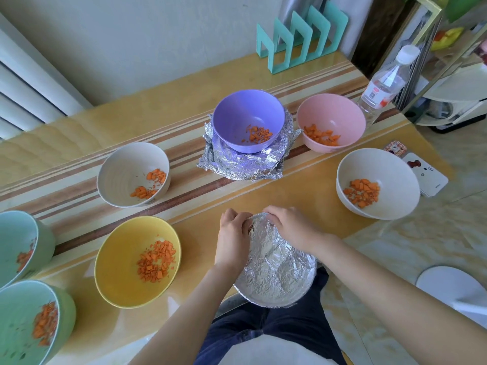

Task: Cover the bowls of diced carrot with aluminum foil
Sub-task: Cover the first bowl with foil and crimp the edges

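A bowl wrapped in aluminum foil (276, 270) sits at the table's near edge, its top fully covered. My left hand (232, 235) grips the foil at the bowl's far left rim, fingers curled over the edge. My right hand (290, 225) presses and pinches the foil along the far rim. Uncovered bowls of diced carrot stand around: yellow (118, 272), beige (118, 177), purple (237, 114), pink (342, 111), white (390, 180). The purple bowl sits on a stack of crumpled foil sheets (237, 167).
Two green bowls with carrot, one (15, 238) above the other (21, 312), stand at the near left. A clear plastic bottle (384, 83) stands at the far right, a teal rack (300, 35) at the back, cards (421, 169) by the white bowl. A white stool (448, 285) is on the floor.
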A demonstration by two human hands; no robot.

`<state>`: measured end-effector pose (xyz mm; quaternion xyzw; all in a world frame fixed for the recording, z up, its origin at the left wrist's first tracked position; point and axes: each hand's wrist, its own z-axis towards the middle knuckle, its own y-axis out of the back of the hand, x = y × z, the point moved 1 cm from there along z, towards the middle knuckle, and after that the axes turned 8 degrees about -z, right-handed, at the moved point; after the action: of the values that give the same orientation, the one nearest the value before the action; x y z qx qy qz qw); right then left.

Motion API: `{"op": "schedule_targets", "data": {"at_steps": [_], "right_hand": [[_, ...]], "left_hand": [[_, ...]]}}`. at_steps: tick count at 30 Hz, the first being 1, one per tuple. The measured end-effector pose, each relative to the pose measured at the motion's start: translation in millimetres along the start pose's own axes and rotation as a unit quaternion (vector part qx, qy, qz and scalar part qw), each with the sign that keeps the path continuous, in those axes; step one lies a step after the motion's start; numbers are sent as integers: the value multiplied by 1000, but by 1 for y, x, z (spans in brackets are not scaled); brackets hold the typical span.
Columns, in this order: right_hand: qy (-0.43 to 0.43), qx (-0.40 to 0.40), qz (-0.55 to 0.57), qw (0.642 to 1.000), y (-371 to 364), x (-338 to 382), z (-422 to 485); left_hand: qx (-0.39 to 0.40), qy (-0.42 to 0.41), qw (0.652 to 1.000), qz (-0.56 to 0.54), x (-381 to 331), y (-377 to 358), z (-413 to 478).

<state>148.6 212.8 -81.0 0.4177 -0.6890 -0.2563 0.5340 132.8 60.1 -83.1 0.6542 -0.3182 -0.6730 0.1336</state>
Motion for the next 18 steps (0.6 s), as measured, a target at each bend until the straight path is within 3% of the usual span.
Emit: {"op": "schedule_targets", "data": {"at_steps": [11,18], "right_hand": [[-3,-31,79,996,0,0,-11],[11,-33,49,998,0,3,-15]], "left_hand": [[-64,17,996,-52,-2,1,-7],[-62,-9,997,-49,2,1,-5]]}}
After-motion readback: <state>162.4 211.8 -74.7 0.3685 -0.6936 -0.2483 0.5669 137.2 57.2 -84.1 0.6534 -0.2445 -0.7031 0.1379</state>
